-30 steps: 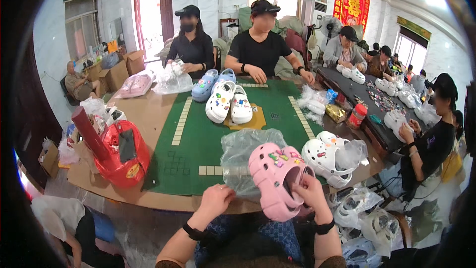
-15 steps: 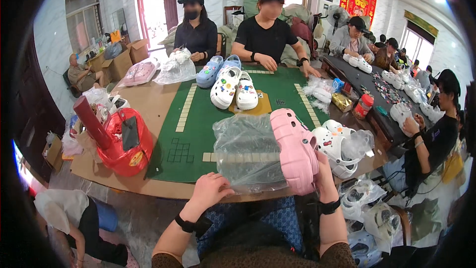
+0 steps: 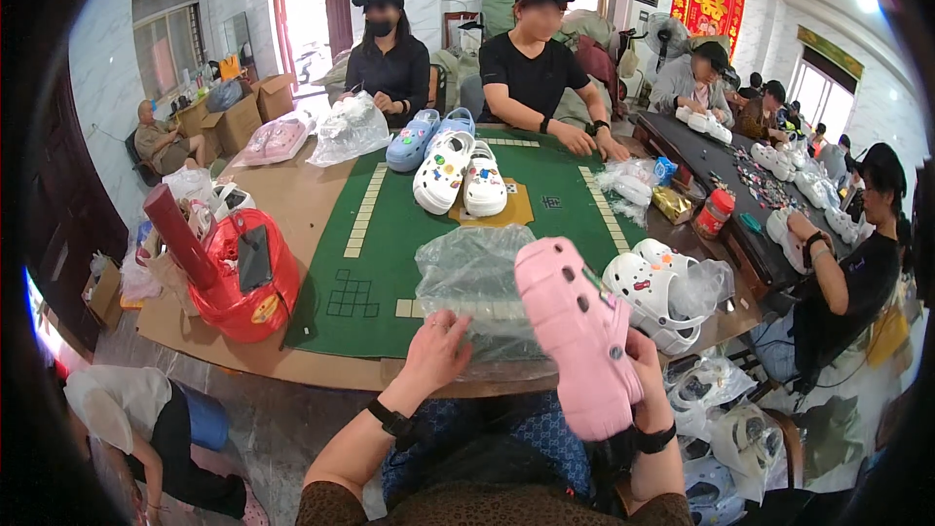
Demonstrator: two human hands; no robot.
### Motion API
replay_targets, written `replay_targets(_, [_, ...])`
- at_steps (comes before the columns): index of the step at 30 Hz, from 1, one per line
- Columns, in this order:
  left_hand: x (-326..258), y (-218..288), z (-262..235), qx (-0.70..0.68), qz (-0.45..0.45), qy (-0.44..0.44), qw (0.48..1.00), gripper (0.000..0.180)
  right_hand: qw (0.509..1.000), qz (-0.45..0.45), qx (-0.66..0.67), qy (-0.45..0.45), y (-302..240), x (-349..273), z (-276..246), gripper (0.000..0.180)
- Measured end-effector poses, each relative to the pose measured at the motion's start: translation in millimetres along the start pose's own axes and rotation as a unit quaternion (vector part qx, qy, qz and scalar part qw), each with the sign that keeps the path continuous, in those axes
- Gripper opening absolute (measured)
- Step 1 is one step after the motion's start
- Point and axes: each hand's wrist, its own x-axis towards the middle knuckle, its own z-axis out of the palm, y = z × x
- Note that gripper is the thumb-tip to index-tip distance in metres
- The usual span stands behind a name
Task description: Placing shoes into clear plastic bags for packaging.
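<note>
A pink clog [image 3: 577,336] with a thick ridged sole is tilted up over the table's near edge, and my right hand [image 3: 645,370] is closed round its side. A second shoe behind it cannot be made out for sure. My left hand [image 3: 436,351] reaches over the near side of a clear plastic bag [image 3: 477,268], its fingers loosely curled and thumb apart, touching the film. The bag lies flat on the green mat [image 3: 331,331]. To the right of the pink clog stand white clogs [image 3: 651,287] with charms, partly covered by crumpled plastic.
White clogs [image 3: 458,175] with charms and blue clogs [image 3: 414,141] stand mid-table. A red bag-covered tub [image 3: 255,297] holding a phone [image 3: 255,261] is at left. Bagged clogs [image 3: 706,394] sit low at right. A red-lidded jar [image 3: 714,212] is near the right edge. Two people sit opposite.
My right hand has drawn the pink clog nearer to me and tilted it. My left hand has moved up and slightly right onto the plastic bag.
</note>
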Motion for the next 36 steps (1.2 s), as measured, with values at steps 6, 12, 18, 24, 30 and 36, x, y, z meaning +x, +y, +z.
replay_targets(6, [7.3, -33.2, 37.6, 0.169, -0.007, -0.021, 0.985, 0.081, 0.953, 0.093, -0.095, -0.271, -25.9, -23.1, 4.8, 0.045])
replay_targets(12, [-9.4, -43.0, 54.5, 0.053, -0.028, 0.049, 0.997, 0.081, 0.921, 0.013, -0.195, -0.338, -0.5, -6.6, 26.3, 0.028])
replay_targets(18, [-19.5, -23.2, 0.6, -0.189, -0.057, -0.025, 0.98, 0.077, 0.892, -0.113, -0.353, -0.259, -1.2, -8.9, 29.9, 0.032])
replay_targets(24, [-23.3, -12.9, -10.6, -0.291, -0.046, 0.019, 0.955, 0.057, 0.869, -0.149, -0.446, -0.156, 11.1, -14.7, 34.5, 0.039])
replay_targets(30, [-27.1, -4.2, -29.6, -0.206, -0.023, 0.077, 0.975, 0.062, 0.884, -0.145, -0.432, -0.107, 18.7, -18.5, 38.5, 0.037])
replay_targets(36, [-27.9, 19.8, -42.7, -0.28, -0.165, 0.11, 0.939, 0.045, 0.867, -0.167, -0.468, -0.045, 27.3, -19.0, 48.0, 0.032])
